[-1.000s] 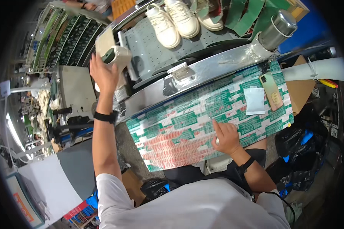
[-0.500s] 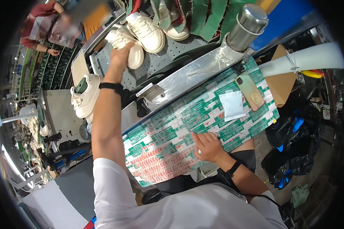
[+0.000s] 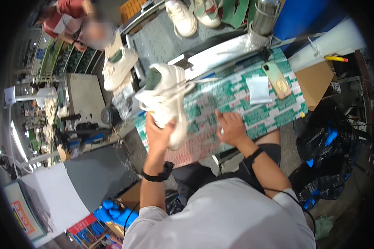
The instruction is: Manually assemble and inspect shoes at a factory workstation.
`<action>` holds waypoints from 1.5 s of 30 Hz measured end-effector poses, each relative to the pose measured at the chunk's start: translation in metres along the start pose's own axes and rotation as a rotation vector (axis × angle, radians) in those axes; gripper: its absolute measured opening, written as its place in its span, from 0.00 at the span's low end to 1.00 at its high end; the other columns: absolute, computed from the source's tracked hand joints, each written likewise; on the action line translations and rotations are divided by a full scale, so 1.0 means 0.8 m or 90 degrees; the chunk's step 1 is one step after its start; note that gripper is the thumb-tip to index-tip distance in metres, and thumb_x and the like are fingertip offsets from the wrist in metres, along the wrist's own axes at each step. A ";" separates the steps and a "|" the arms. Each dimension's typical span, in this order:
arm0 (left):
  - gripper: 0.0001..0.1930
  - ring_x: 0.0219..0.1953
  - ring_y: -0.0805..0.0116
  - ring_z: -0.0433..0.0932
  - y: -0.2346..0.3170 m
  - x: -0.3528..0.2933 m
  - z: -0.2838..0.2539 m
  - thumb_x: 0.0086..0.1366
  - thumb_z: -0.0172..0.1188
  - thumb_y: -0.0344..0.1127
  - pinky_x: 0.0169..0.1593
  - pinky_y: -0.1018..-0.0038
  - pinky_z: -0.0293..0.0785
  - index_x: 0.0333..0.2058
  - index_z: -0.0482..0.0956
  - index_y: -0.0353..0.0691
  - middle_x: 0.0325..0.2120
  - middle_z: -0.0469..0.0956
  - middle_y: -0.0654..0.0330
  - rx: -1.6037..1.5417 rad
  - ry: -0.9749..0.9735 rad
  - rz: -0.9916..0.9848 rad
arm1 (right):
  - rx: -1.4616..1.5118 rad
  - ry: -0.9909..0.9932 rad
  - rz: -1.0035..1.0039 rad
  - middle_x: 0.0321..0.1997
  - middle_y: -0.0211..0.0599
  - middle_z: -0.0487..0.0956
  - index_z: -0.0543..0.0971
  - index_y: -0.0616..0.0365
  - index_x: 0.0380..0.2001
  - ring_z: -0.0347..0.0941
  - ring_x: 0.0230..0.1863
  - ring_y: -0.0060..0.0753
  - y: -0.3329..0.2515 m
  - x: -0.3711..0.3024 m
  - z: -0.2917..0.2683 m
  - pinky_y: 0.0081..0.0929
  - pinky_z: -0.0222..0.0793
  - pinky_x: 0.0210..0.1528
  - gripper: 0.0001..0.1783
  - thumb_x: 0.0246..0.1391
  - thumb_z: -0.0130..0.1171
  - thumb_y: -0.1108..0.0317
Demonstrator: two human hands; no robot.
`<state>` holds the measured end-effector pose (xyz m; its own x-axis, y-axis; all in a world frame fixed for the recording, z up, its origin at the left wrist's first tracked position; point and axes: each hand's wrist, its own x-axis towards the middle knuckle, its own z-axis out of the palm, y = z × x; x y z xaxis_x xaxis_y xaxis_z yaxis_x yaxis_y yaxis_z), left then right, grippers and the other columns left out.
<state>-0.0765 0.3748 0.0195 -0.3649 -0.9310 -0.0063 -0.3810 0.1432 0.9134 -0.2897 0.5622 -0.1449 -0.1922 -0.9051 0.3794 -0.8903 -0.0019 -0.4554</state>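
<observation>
Our left hand (image 3: 158,136), clasped round the cream lace-up sneaker (image 3: 167,103), has brought it from the grey perforated tray (image 3: 157,49), upper centre, to mid-frame, clear of the tray; our right hand (image 3: 233,129) half-curls over the patterned tabletop (image 3: 237,103), its grip unclear

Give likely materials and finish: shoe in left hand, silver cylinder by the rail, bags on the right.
Shoe: off-white, matte-looking upper, probably leather or synthetic; motion blur leaves it open. Darker green lining looks like fabric.
Silver cylinder: probably polished stainless steel, given the bright streaked reflections.
Bags: likely thin black plastic film; glossy, crinkled highlights.
</observation>
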 end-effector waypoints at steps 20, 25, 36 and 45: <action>0.21 0.73 0.39 0.70 -0.052 -0.083 0.082 0.61 0.78 0.38 0.79 0.32 0.54 0.52 0.89 0.40 0.58 0.84 0.46 0.771 -0.253 0.324 | 0.060 -0.052 0.118 0.48 0.52 0.80 0.77 0.66 0.69 0.77 0.52 0.61 -0.065 -0.085 -0.041 0.55 0.72 0.57 0.39 0.54 0.71 0.62; 0.03 0.59 0.49 0.83 -0.050 -0.067 0.074 0.69 0.68 0.32 0.79 0.37 0.56 0.39 0.87 0.41 0.40 0.89 0.54 0.613 -0.318 0.302 | 0.229 -0.080 0.268 0.52 0.53 0.84 0.80 0.65 0.67 0.80 0.56 0.60 -0.082 -0.119 -0.066 0.50 0.76 0.61 0.35 0.56 0.70 0.63; 0.13 0.51 0.62 0.88 -0.037 -0.036 -0.028 0.84 0.58 0.37 0.58 0.65 0.82 0.58 0.78 0.35 0.32 0.81 0.64 -0.537 -0.159 -0.161 | 0.400 -0.134 0.288 0.53 0.50 0.85 0.81 0.68 0.66 0.83 0.55 0.51 -0.130 -0.069 -0.085 0.38 0.77 0.62 0.31 0.60 0.68 0.68; 0.36 0.80 0.43 0.64 -0.079 -0.072 -0.071 0.68 0.77 0.33 0.80 0.51 0.62 0.73 0.75 0.41 0.79 0.65 0.43 -0.100 0.047 -0.096 | 0.258 -0.075 0.004 0.53 0.53 0.82 0.78 0.71 0.66 0.79 0.54 0.60 -0.146 -0.021 -0.063 0.51 0.73 0.60 0.36 0.55 0.71 0.64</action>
<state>0.0171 0.4006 -0.0147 -0.2491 -0.9607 -0.1225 -0.2878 -0.0474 0.9565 -0.2030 0.5991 -0.0574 -0.1282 -0.9479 0.2915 -0.6506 -0.1414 -0.7461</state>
